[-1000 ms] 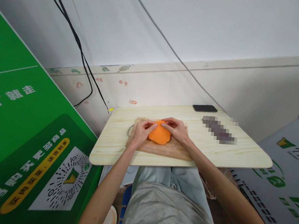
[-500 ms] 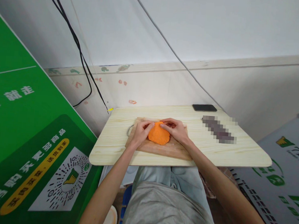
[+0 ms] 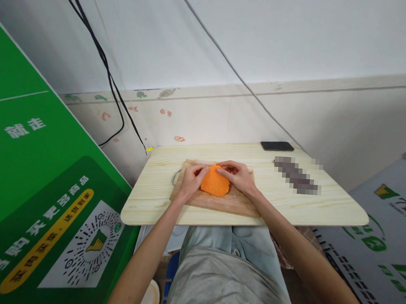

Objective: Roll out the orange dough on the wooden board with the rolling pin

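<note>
A flat, roundish piece of orange dough [image 3: 216, 182] with an uneven edge is held up by its far edge above the wooden cutting board [image 3: 232, 204]. My left hand [image 3: 191, 179] pinches its upper left edge between thumb and fingers. At the upper right edge, my right hand [image 3: 239, 175] grips it the same way, thumb on the near face. Behind the dough and partly covered by my hands, a pale rod like a rolling pin [image 3: 202, 162] lies along the board's far side.
The board rests on a light wood-grain table [image 3: 152, 185], with a metal handle [image 3: 175, 177] at its left. A black phone [image 3: 277, 146] lies at the back right, near a pixelated dark item [image 3: 296, 176]. A green panel [image 3: 93, 176] stands left; a grey cable [image 3: 227, 56] runs down the wall.
The dough's lower edge has shifted very slightly. Both hands keep the same pinch in nearly the same place.
</note>
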Demonstrator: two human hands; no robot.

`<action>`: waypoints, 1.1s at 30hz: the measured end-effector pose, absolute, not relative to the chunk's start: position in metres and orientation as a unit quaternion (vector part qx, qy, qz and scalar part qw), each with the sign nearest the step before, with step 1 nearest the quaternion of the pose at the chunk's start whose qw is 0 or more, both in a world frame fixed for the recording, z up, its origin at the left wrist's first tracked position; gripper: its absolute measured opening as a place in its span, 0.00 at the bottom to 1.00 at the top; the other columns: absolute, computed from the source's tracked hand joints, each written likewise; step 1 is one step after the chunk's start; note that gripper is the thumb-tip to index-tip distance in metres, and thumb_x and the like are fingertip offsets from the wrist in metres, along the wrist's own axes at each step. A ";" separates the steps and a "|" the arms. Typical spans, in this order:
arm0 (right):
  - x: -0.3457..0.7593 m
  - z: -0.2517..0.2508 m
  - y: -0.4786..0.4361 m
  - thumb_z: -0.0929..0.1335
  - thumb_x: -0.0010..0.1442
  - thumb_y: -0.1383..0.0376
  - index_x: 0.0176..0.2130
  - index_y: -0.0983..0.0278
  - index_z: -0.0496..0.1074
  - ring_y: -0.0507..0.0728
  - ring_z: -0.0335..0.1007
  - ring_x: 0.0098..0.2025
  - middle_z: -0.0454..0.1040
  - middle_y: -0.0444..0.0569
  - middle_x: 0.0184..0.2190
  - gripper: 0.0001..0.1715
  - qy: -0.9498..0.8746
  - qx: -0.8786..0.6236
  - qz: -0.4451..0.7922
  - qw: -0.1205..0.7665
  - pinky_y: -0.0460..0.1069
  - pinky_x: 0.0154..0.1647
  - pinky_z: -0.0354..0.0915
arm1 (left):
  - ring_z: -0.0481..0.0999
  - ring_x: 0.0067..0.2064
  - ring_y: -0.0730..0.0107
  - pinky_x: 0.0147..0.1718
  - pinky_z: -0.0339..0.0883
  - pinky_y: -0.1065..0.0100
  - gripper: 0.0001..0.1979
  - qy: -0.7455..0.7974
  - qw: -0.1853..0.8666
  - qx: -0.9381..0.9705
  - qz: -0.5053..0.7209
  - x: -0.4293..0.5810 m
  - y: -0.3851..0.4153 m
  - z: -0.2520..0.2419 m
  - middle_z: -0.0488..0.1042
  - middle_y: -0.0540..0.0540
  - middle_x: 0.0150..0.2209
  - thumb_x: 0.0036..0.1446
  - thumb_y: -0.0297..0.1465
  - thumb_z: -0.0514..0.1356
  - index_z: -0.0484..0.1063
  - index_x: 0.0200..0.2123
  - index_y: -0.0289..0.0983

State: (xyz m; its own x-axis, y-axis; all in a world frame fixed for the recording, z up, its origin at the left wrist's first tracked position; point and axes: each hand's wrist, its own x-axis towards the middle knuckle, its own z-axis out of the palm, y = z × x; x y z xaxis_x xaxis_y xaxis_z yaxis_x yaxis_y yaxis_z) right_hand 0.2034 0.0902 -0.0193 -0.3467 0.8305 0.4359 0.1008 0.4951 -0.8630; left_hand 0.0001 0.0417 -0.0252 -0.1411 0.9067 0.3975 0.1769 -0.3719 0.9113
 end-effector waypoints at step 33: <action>0.202 -0.015 0.088 0.77 0.61 0.48 0.43 0.58 0.87 0.63 0.83 0.44 0.88 0.51 0.41 0.19 -0.726 -0.313 0.396 0.467 0.57 0.48 0.78 | 0.80 0.37 0.61 0.37 0.73 0.64 0.19 0.448 0.304 0.605 0.584 0.001 0.042 -0.026 0.84 0.43 0.35 0.63 0.49 0.65 0.84 0.36 0.38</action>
